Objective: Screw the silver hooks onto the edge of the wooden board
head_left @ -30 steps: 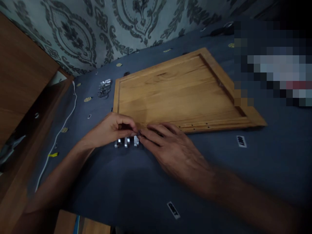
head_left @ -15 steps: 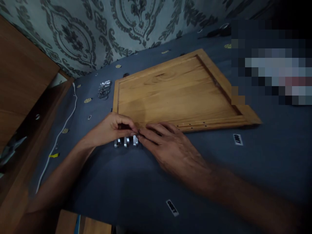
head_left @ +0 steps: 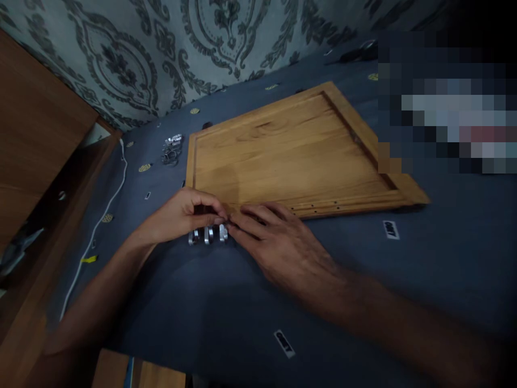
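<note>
at the near edge of a framed wooden panel (head_left: 266, 151), beside three silvery metal fittings (head_left: 207, 236) | our left hand (head_left: 194, 213) pinches a small part (head_left: 226, 220), too hidden to name; our right hand (head_left: 283, 242) spreads, its grip unclear | we seem mid-alignment; steadiness likely needed next

"How is the scene being lit?"
"Dimly; shadows are being cast across the blue cloth (head_left: 238, 312), faint glints returned by the metal pieces (head_left: 223, 233)."
"And the edges?"
"The right forearm (head_left: 388, 312) is being blurred; the upper right is being blacked out and partly pixelated."
</note>
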{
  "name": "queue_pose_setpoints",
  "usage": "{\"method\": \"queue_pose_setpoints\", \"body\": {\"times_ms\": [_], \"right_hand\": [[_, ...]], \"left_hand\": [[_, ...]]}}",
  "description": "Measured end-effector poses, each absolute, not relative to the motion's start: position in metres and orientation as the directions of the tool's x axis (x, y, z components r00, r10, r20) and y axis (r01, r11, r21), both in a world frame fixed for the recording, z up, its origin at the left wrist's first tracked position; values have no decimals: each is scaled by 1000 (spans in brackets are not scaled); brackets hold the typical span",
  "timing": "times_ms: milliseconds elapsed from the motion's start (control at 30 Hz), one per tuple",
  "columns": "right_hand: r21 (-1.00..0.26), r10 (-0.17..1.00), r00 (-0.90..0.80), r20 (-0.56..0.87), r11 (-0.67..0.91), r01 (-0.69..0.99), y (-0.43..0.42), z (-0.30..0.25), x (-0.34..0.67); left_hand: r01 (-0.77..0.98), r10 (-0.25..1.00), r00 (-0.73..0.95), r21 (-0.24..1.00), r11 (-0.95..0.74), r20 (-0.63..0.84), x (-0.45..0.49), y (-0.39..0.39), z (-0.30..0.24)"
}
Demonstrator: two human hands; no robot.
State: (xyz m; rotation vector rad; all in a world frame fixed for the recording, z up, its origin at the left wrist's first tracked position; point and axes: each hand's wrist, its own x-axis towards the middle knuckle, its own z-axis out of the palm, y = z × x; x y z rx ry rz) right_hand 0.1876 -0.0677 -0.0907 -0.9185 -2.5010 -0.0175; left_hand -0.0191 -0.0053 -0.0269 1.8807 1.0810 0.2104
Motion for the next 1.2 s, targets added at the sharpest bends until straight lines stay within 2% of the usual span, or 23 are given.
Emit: {"method": "queue_pose_setpoints", "body": {"times_ms": [533,1200], "right_hand": [[-119,601,-666,441,775,621,-68,-92,188],[-131,607,-660,443,772,622,-68,-91,188]], "left_hand": [[638,746,588,746,-191,-312,-19,-7,-27],[609,733,635,741,-283,-242,-14,-7,-26]]}}
